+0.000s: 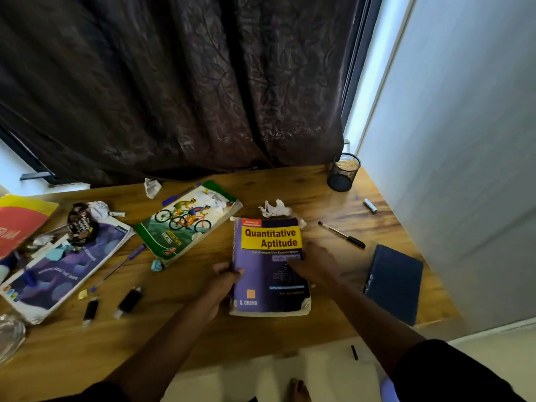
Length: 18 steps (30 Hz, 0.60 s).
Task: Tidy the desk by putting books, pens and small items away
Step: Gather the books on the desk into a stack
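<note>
A thick purple book titled Quantitative Aptitude (268, 297) lies flat on the wooden desk (319, 187) at the middle. My left hand (223, 281) grips its left edge, at the spine, fingers curled round it. My right hand (314, 264) rests on the cover at the right side, fingers spread. A green Mountain Biking book (185, 220) lies to the left. A purple notebook (63, 266) sits further left. A black pen (342, 235) and a dark blue diary (394, 282) lie to the right. A blue pen (119, 268) lies between the two left books.
A black mesh pen holder (343, 172) stands at the back right corner. Crumpled paper (274, 208) lies behind the purple book, more scraps at the left. Two black markers (129, 303) lie near the front left. A red and yellow book (20, 221) overhangs the far left. Wall at right.
</note>
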Motion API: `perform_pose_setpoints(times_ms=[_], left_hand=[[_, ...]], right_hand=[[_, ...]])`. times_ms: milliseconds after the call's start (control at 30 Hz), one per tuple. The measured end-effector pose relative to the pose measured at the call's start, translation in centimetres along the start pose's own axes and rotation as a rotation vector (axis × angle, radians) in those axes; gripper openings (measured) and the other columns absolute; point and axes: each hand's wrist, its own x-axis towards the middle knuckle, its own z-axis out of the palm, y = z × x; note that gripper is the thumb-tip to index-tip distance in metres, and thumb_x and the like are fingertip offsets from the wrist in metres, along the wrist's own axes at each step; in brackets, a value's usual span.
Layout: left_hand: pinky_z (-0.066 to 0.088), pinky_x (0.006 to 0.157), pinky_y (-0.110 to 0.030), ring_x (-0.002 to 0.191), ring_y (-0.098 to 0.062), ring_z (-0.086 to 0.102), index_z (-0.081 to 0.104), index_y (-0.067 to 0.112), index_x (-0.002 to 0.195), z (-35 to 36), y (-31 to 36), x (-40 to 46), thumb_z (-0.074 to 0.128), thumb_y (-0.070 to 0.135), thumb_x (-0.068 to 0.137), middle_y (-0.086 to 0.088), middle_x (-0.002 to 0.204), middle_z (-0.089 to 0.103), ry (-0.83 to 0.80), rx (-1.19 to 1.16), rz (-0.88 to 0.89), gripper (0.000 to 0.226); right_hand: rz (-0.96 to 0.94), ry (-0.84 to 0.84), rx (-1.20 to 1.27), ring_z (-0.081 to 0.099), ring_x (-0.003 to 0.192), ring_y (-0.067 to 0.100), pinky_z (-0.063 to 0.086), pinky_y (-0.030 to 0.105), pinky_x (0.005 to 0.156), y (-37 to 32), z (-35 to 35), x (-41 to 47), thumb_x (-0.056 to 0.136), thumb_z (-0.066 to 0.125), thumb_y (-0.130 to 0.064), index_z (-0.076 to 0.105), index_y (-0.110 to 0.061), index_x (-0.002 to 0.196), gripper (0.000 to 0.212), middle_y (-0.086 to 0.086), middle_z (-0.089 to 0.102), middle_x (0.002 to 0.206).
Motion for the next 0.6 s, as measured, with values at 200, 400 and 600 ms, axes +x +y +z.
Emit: perform_pose_setpoints(times_ms=[200, 400, 600], left_hand=[[0.063, 0.080, -0.047, 0.084, -0.020, 0.075, 0.070, 0.015, 0.110, 3.6, -1.0, 0.4, 0.078, 0.025, 0.089, -0.005, 0.103, 0.076, 0.074, 0.242, 0.176, 0.025], [0.057, 0.064, -0.020, 0.070, 0.002, 0.068, 0.075, 0.023, 0.101, 5.2, -0.6, 0.1, 0.077, 0.039, 0.089, 0.011, 0.086, 0.075, 0.079, 0.664, 0.363, 0.021], [0.057, 0.070, -0.022, 0.081, -0.001, 0.070, 0.073, 0.025, 0.104, 5.3, 0.0, -0.2, 0.075, 0.048, 0.087, 0.011, 0.097, 0.076, 0.117, 0.789, 0.410, 0.028]], right_hand=[[0.046, -0.026, -0.146, 0.069, 0.085, 0.013, 0.061, 0.037, 0.073, 1.0, -4.0, 0.8, 0.086, 0.074, -0.047, 0.055, -0.034, 0.084, 0.023, -0.007, 0.071, 0.093], [0.072, -0.065, -0.295, 0.068, 0.090, 0.020, 0.061, 0.042, 0.076, 1.7, -6.1, 1.3, 0.084, 0.075, -0.049, 0.056, -0.030, 0.083, 0.027, -0.002, 0.069, 0.096], [-0.035, -0.024, -0.488, 0.066, 0.109, 0.026, 0.056, 0.039, 0.085, 0.8, -5.9, 2.3, 0.080, 0.076, -0.046, 0.052, -0.021, 0.128, 0.059, 0.001, 0.066, 0.121]])
